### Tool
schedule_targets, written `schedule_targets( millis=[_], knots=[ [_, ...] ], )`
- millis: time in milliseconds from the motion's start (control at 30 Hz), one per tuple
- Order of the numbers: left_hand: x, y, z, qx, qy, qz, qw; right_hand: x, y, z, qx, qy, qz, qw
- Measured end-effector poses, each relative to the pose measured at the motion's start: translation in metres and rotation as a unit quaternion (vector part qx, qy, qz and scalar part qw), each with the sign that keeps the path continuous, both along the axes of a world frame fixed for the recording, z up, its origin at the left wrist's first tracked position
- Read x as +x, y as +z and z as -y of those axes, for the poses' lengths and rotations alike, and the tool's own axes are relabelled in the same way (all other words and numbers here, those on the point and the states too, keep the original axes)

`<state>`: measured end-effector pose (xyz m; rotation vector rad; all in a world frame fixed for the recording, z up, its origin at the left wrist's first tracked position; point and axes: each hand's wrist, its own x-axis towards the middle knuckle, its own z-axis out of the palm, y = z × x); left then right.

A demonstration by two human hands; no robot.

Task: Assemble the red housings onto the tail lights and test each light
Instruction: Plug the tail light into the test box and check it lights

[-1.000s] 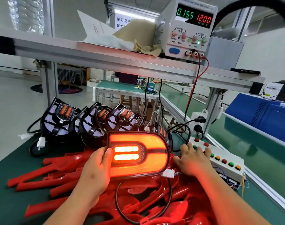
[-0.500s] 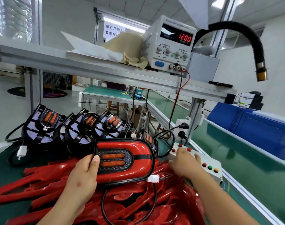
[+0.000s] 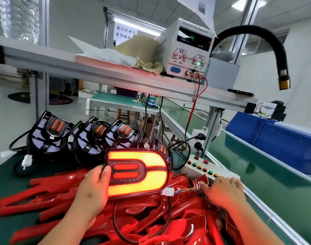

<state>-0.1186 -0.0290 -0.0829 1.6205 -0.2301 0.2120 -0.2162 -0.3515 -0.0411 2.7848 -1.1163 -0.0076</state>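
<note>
Tail light [image 3: 138,174], D-shaped with red plastic housing, glows: outer band yellow-orange, two inner bars red. Left hand [image 3: 92,188] grips its left edge, thumb on the face, above the pile of red housings [image 3: 45,188]. Right hand [image 3: 222,190] lies spread against the white control box [image 3: 200,167]. Black unhoused tail lights [image 3: 50,135] stand behind.

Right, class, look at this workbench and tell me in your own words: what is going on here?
A person is testing a tail light. The left hand grips it by its left edge above a pile of red housings. Its outer U-shaped band glows yellow and the two inner bars glow red. The right hand rests, fingers extended, at the near end of the button box. Bare black tail lights wait in a row behind.
</note>
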Motion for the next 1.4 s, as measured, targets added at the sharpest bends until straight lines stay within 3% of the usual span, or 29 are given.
schedule_targets(
  millis=[567,833,1400],
  knots=[
    [-0.001,-0.002,-0.003,-0.007,-0.023,-0.024,0.999,0.005,-0.008,-0.001,-0.002,-0.008,0.019,1.0],
    [-0.008,0.008,-0.003,0.004,-0.034,-0.047,0.998,0.035,0.005,-0.005,0.015,0.134,0.018,0.991],
    [-0.003,0.001,-0.002,0.008,-0.01,-0.018,1.0,0.049,-0.002,-0.004,0.01,0.147,-0.015,0.989]
  ],
)
